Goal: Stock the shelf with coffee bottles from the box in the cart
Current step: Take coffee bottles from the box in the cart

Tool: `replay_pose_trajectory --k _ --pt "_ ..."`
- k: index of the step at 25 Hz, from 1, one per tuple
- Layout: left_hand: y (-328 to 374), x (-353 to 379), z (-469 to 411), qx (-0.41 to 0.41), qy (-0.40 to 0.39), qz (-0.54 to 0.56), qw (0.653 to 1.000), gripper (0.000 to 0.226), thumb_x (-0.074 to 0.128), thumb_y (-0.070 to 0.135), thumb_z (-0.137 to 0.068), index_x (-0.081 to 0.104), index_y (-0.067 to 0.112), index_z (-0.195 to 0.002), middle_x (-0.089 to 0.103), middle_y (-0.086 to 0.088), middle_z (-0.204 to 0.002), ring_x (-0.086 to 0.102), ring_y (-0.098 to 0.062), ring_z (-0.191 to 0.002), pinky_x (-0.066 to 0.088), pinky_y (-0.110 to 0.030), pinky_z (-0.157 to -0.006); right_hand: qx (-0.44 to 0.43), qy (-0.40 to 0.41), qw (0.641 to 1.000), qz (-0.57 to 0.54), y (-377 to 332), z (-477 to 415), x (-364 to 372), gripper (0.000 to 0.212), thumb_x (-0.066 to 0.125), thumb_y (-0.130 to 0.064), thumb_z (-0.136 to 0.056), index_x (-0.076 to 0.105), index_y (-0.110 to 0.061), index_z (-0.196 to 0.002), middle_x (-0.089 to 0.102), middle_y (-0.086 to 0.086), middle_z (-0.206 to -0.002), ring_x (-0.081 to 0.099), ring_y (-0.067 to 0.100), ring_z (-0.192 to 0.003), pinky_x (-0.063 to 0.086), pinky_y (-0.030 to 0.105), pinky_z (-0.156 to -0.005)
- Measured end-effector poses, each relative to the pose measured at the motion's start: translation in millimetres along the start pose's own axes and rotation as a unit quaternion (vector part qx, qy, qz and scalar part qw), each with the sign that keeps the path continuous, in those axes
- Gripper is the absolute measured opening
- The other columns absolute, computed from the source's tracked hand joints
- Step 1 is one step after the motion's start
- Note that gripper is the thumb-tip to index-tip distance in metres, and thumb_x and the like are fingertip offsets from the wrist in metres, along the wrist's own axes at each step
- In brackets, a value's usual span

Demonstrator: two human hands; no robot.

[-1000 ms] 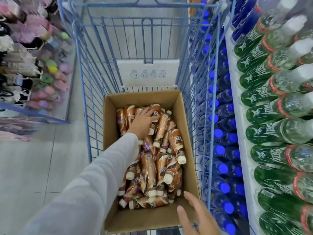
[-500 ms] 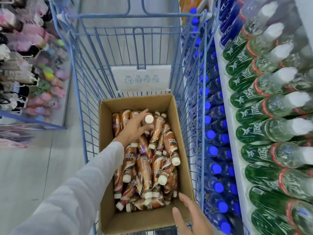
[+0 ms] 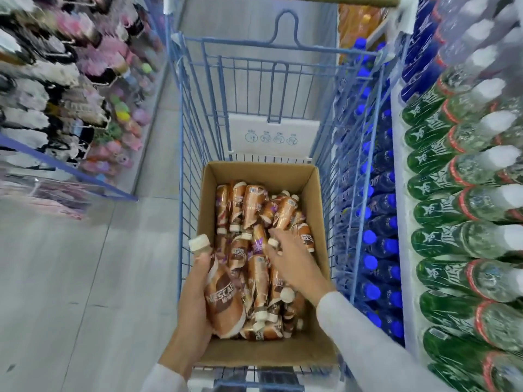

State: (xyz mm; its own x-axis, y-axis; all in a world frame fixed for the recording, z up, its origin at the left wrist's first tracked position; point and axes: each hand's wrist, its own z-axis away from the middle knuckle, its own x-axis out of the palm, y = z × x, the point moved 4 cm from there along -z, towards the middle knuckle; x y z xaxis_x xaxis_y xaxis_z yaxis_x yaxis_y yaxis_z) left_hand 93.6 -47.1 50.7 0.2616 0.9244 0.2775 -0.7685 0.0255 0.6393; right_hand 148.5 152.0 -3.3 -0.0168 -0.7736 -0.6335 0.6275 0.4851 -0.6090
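Observation:
A cardboard box (image 3: 317, 210) sits in the blue wire cart (image 3: 192, 154). Several brown coffee bottles (image 3: 254, 205) with white caps lie piled inside it. My left hand (image 3: 192, 312) grips one coffee bottle (image 3: 223, 301) upright at the box's near left corner, its white cap pointing up. My right hand (image 3: 294, 261) reaches into the middle of the pile, fingers spread and touching a bottle cap; I cannot tell whether it grips anything.
Shelves on the right hold green bottles (image 3: 458, 250) with white caps and blue-capped dark bottles (image 3: 376, 244) lower down. On the left, a rack (image 3: 70, 89) of hanging goods borders the grey aisle floor (image 3: 85, 278). A white sign (image 3: 271, 137) hangs on the cart's far end.
My left hand lifted a coffee bottle from the far part of the pile and drew it back toward me. My right hand moved from the box's near edge into the pile.

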Motion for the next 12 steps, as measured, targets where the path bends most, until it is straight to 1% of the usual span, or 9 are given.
replay_pose_trajectory --k 2,3,6,7,8,9,10,11,12 --pt "-10.0 -16.1 8.5 -0.025 0.037 0.018 0.999 0.072 0.084 0.073 -0.055 0.077 0.021 -0.105 0.076 -0.011 -0.093 0.074 -0.025 -0.076 0.059 -0.038 -0.064 -0.084 -0.022 0.99 0.112 -15.5 -66.3 2.3 0.052 0.057 -0.019 -0.099 0.043 -0.02 -0.149 0.049 0.003 -0.149 0.044 0.023 -0.138 0.04 0.042 -0.114" --pt "-14.3 -23.4 12.7 -0.034 0.052 0.028 0.998 0.072 0.083 0.071 -0.057 0.076 0.018 -0.105 0.075 -0.012 -0.093 0.073 -0.027 -0.075 0.06 -0.039 -0.064 -0.116 -0.037 0.976 0.181 -21.5 -96.4 4.3 0.057 0.059 -0.011 -0.096 0.042 -0.019 -0.15 0.046 0.007 -0.151 0.041 0.027 -0.14 0.038 0.042 -0.115" --pt "-20.2 -42.0 15.3 -0.038 0.099 0.081 0.991 0.059 0.071 0.055 -0.074 0.068 0.005 -0.106 0.07 -0.02 -0.087 0.069 -0.033 -0.069 0.058 -0.042 -0.068 -0.179 -0.082 0.909 0.368 -23.6 -161.3 16.9 0.072 0.066 -0.008 -0.09 0.036 -0.022 -0.154 0.029 0.012 -0.162 0.025 0.031 -0.15 0.025 0.045 -0.122" --pt "-19.6 -45.1 10.9 -0.05 0.111 0.088 0.989 0.054 0.066 0.049 -0.078 0.065 0.001 -0.103 0.068 -0.022 -0.081 0.068 -0.034 -0.064 0.058 -0.041 -0.066 -0.189 -0.094 0.893 0.397 -20.4 -174.7 24.2 0.075 0.068 -0.009 -0.09 0.034 -0.025 -0.155 0.022 0.011 -0.165 0.019 0.03 -0.152 0.019 0.045 -0.125" --pt "-15.0 -44.6 5.5 -0.065 0.117 0.086 0.987 0.051 0.062 0.046 -0.083 0.061 -0.004 -0.096 0.067 -0.022 -0.071 0.066 -0.034 -0.054 0.057 -0.037 -0.058 -0.195 -0.098 0.884 0.413 -16.0 -183.6 30.2 0.077 0.069 -0.01 -0.089 0.033 -0.027 -0.156 0.017 0.01 -0.167 0.014 0.029 -0.154 0.013 0.045 -0.126" --pt "-10.0 -46.8 5.6 -0.06 0.103 0.079 0.99 0.056 0.061 0.049 -0.087 0.056 -0.008 -0.086 0.063 -0.02 -0.056 0.063 -0.03 -0.042 0.054 -0.029 -0.045 -0.199 -0.098 0.88 0.42 -11.2 -189.6 35.3 0.078 0.069 -0.01 -0.089 0.033 -0.028 -0.156 0.014 0.008 -0.168 0.01 0.029 -0.155 0.009 0.045 -0.127" --pt "-7.8 -53.6 6.4 -0.045 0.098 0.071 0.992 0.066 0.064 0.057 -0.085 0.052 -0.007 -0.079 0.059 -0.016 -0.044 0.058 -0.026 -0.032 0.047 -0.024 -0.034 -0.2 -0.098 0.878 0.423 -6.8 -195.2 39.7 0.079 0.07 -0.01 -0.088 0.033 -0.029 -0.156 0.012 0.008 -0.169 0.008 0.028 -0.155 0.007 0.045 -0.127" --pt "-6.7 -59.0 7.1 -0.037 0.092 0.068 0.993 0.072 0.065 0.063 -0.081 0.051 -0.007 -0.08 0.056 -0.014 -0.04 0.057 -0.025 -0.029 0.045 -0.024 -0.031 -0.201 -0.098 0.878 0.423 -3.4 -199.9 42.6 0.08 0.07 -0.009 -0.088 0.033 -0.03 -0.155 0.011 0.007 -0.169 0.007 0.028 -0.156 0.005 0.044 -0.127" --pt "-8.5 -62.5 6.4 -0.048 0.092 0.071 0.992 0.066 0.062 0.058 -0.084 0.052 -0.008 -0.086 0.058 -0.014 -0.043 0.058 -0.029 -0.033 0.047 -0.027 -0.032 -0.204 -0.097 0.879 0.42 -1.2 -204.4 44.4 0.08 0.071 -0.01 -0.087 0.033 -0.03 -0.155 0.012 0.006 -0.169 0.007 0.027 -0.156 0.005 0.044 -0.126"
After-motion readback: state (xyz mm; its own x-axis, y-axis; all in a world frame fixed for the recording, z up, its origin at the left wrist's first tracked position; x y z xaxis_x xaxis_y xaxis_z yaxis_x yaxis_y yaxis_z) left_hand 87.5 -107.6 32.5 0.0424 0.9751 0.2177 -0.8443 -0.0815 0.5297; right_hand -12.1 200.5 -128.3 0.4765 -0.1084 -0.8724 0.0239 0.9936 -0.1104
